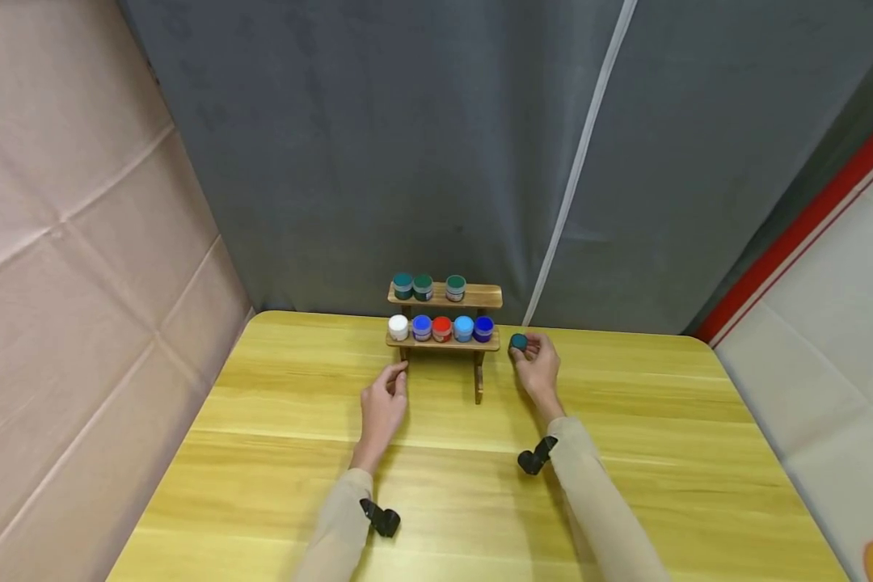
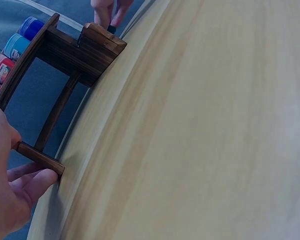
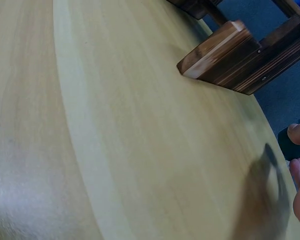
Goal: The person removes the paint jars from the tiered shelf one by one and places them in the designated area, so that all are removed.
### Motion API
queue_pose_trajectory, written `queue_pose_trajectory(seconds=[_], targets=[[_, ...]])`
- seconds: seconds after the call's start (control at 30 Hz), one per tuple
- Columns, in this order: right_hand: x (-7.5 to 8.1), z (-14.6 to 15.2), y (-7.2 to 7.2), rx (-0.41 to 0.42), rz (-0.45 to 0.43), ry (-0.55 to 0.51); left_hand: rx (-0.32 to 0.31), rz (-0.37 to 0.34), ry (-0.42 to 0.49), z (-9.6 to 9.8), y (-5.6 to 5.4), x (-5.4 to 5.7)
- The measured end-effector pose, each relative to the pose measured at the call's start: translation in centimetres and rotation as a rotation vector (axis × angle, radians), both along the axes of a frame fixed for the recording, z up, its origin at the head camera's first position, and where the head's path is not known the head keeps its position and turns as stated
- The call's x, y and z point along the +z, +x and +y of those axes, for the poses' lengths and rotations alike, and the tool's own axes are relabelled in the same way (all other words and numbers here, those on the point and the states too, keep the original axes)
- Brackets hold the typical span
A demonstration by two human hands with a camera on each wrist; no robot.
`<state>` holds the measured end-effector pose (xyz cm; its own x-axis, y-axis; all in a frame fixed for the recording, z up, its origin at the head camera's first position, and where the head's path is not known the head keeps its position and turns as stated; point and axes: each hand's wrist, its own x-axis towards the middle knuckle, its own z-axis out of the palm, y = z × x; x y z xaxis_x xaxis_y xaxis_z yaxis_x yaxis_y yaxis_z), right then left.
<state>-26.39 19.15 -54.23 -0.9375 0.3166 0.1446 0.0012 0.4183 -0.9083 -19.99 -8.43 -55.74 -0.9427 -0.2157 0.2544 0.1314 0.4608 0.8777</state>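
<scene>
A two-tier wooden rack point(image 1: 442, 343) stands near the table's back edge. My left hand point(image 1: 384, 411) holds its left leg low down; the left wrist view shows the fingers point(image 2: 37, 182) around the leg's foot point(image 2: 40, 156). To the right of the rack, my right hand point(image 1: 538, 368) pinches a small paint jar point(image 1: 519, 342) with a dark teal lid between thumb and fingers. On the lower shelf sit several jars: a white jar point(image 1: 398, 327), a red jar point(image 1: 441, 328) and blue ones. Up top are a teal jar point(image 1: 403, 284) and two green-lidded jars, with a gap between them.
The yellow wood-grain table point(image 1: 451, 501) spreads out in front of the rack. Behind it hangs a grey curtain point(image 1: 378, 162) with a pale strip. Light panels border both sides, with a red stripe on the right one.
</scene>
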Motion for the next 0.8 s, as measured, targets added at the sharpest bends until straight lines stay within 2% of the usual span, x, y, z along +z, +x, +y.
queue_pose_trajectory(seconds=[0.5,0.8], targets=[[-1.3,0.3,0.0,-0.034,-0.025,-0.014,-0.006,-0.006,0.008,0.0,-0.1,0.1],[-0.9,0.5,-0.2,-0.022,-0.041,0.027,-0.015,-0.014,0.029,-0.1,-0.2,0.1]])
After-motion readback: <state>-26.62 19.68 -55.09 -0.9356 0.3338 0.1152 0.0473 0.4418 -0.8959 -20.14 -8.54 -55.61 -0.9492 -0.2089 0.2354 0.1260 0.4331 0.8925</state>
